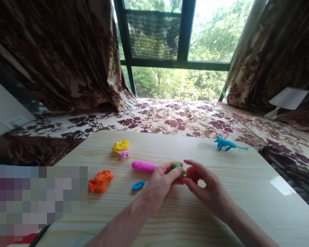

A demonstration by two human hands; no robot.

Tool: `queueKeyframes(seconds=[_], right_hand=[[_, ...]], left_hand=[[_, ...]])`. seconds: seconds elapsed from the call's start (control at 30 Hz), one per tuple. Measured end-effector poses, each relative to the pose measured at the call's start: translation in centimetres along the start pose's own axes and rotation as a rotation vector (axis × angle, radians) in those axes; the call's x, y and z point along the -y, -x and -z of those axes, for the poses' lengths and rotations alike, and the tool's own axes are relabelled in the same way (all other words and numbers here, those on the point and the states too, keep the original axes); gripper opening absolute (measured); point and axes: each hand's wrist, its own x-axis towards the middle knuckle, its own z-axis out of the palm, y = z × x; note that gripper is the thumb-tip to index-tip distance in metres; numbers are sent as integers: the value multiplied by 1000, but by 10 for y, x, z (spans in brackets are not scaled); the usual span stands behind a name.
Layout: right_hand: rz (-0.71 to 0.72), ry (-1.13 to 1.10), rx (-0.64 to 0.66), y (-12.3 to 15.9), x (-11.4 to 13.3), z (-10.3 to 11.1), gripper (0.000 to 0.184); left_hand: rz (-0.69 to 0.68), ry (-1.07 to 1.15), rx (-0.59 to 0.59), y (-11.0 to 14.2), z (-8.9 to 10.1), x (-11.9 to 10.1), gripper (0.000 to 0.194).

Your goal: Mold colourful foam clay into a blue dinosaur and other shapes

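Note:
Over the middle of the table, my left hand (167, 175) pinches a small lump of green modelling clay (178, 168) between thumb and fingers. My right hand (202, 178) is just to its right, thumb and index fingertips curved close to the green clay; whether they grip a bit of it I cannot make out. A thick pink clay roll (144, 166) lies behind my left hand, its right end hidden. To the left of my left wrist is a small blue clay ring (138, 185).
An orange clay lump (101, 181) lies at the left, with yellow clay strands (121, 145) and a pale pink clay piece (124, 154) farther back. A blue clay animal figure (229, 144) stands at the table's (247, 192) back right. Beyond are a patterned window seat and curtains.

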Motion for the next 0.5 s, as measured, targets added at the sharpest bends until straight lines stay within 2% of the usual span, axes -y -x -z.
queueKeyframes(seconds=[0.07, 0.1, 0.2, 0.27, 0.33, 0.4, 0.5], right_hand=[[-52, -45, -43, -3, -10, 5, 42], [-82, -35, -80, -4, -16, 7, 39], [-146, 16, -168, -7, -30, 10, 27], [-163, 14, -189, -8, -34, 11, 25], [-166, 0, -204, -8, -34, 12, 26], [-163, -10, -217, -8, -32, 13, 26], [-160, -25, -227, -9, -31, 14, 24]], left_hand=[[11, 130, -131, -5, 4, -1, 12], [6, 131, -157, -8, 5, -2, 11], [7, 137, -167, -10, 1, -4, 12], [27, 150, -143, -8, -6, -6, 13], [57, 176, -116, -7, -15, -6, 3], [70, 227, -146, -8, -22, -3, 22], [36, 290, -290, -14, -26, 5, 47]])
